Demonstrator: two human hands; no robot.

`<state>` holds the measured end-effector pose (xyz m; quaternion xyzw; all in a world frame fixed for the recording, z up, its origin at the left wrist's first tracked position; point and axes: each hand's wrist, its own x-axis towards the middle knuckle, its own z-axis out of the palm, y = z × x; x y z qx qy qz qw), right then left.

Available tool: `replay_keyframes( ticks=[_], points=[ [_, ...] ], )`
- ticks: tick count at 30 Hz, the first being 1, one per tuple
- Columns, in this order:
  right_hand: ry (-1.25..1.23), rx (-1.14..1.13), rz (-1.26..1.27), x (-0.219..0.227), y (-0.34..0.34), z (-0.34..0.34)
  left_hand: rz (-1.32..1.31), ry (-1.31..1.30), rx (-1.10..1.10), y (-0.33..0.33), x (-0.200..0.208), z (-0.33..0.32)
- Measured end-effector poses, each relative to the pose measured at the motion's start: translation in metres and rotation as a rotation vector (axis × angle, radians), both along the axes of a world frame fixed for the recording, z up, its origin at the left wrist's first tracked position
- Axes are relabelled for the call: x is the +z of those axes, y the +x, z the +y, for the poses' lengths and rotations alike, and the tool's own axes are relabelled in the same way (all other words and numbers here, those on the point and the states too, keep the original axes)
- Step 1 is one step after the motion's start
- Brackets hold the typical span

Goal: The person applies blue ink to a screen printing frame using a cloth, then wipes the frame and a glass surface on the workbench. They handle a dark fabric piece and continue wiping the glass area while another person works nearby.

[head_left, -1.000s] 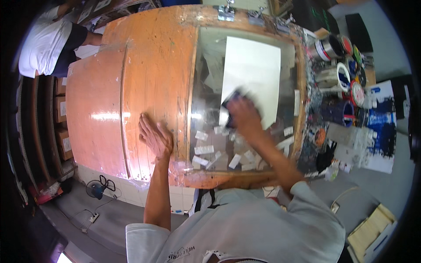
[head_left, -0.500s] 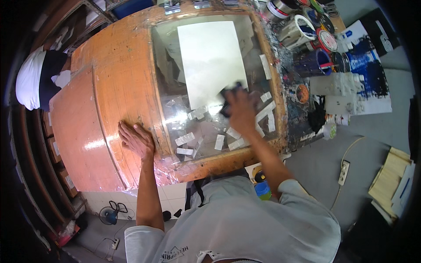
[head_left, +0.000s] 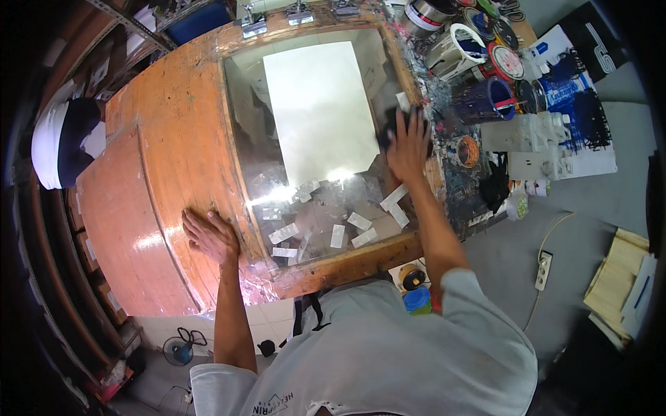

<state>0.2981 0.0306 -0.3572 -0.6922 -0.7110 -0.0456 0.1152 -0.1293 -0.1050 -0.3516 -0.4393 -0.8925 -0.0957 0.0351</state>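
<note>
My left hand (head_left: pixel 211 234) lies flat with its fingers apart on the orange wooden tabletop (head_left: pixel 184 166), just left of the glass pane's frame. On the pane's right edge, my right hand (head_left: pixel 409 149) presses down on a black cloth (head_left: pixel 386 137), mostly hidden beneath the fingers. A white sheet of paper (head_left: pixel 319 104) lies on the glass pane (head_left: pixel 322 260), left of that hand. Small white tape-like strips (head_left: pixel 338 236) are scattered over the pane's near part. One strip (head_left: pixel 403 102) lies just beyond my right fingers.
Beyond the right edge stand ink cans, a white tub (head_left: pixel 454 52), a dark blue tub (head_left: pixel 482 100) and clear plastic bottles (head_left: pixel 524 133). Metal clamps (head_left: pixel 300 12) line the far edge. A power strip (head_left: pixel 544 270) lies on the floor, right. At far left is another person (head_left: pixel 52 149).
My right hand has moved right and away from me with the black cloth, from the pane's middle to its right edge. My left hand stays on the wood. The view has shifted slightly.
</note>
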Motion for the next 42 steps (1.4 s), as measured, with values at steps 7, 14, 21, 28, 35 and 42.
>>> replay_keyframes(
  ticks=[7, 14, 21, 28, 35, 42],
  points=[
    [-0.168, 0.786, 0.406, 0.007, -0.183, -0.08, -0.013, 0.024, 0.027, -0.005, -0.003, -0.003],
    [-0.308, 0.414, 0.114, -0.001, -0.065, 0.072, -0.042, 0.003, 0.073, -0.004, -0.004, -0.009],
    [-0.04, 0.777, 0.169, -0.049, -0.199, 0.119, -0.113, 0.003, 0.074, -0.002, 0.009, 0.007],
    [-0.341, 1.075, 0.519, -0.013, -0.163, -0.047, -0.116, 0.022, 0.088, -0.001, 0.004, -0.007],
    [-0.282, 0.8, 0.488, -0.017, -0.241, 0.013, -0.096, 0.03, 0.05, -0.002, 0.011, 0.004],
    [-0.226, 0.976, 0.358, -0.008, -0.225, 0.047, -0.085, 0.043, 0.038, -0.004, 0.008, -0.002]
  ],
)
